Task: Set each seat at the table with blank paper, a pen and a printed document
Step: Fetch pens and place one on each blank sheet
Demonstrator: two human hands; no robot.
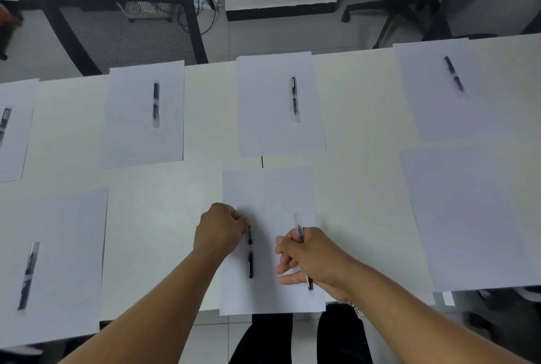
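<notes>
On the white rectangular bench (363, 118), the white blank paper sheet nearest the person (272, 188) lies at the near edge, overhanging it slightly. The left hand (219, 229) curls its fingers around the top end of a black pen with a clear cap (250, 258), which lies lengthwise on that sheet. Right of this pen, the right hand (313, 258) grips a second clear-capped black pen (299, 226), held above the same sheet. Beyond the sheet, three more white sheets each carry a pen; the middle one (278, 129) lies directly behind. A black mesh chair (123, 27) stands past the bench's far edge.
</notes>
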